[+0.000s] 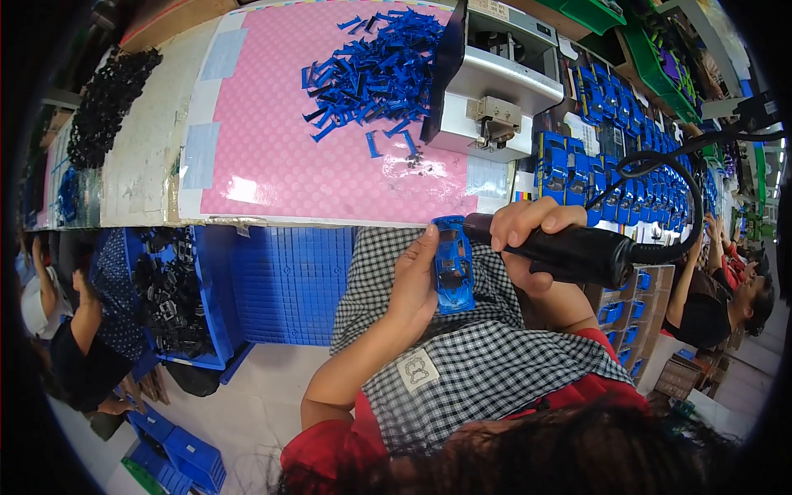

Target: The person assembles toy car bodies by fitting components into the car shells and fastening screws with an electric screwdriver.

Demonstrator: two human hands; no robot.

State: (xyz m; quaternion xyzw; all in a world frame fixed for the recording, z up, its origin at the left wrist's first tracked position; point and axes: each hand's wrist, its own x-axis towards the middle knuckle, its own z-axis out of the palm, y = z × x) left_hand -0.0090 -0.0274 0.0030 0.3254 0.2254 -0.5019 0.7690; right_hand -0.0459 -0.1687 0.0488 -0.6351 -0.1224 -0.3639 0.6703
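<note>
A blue toy car body is held upright in my left hand, just off the table's front edge. The thumb and fingers close round its left side. My right hand wraps round a black electric screwdriver, whose cable loops up to the right. The screwdriver's nose meets the upper right part of the car body; its tip and any screw there are hidden. Beyond my hands, a heap of small blue plastic parts lies on the pink table mat.
A grey metal machine stands at the mat's right end. Rows of blue car bodies fill the table further right. Black parts are heaped on the far left and in a blue crate below. Other people sit on both sides.
</note>
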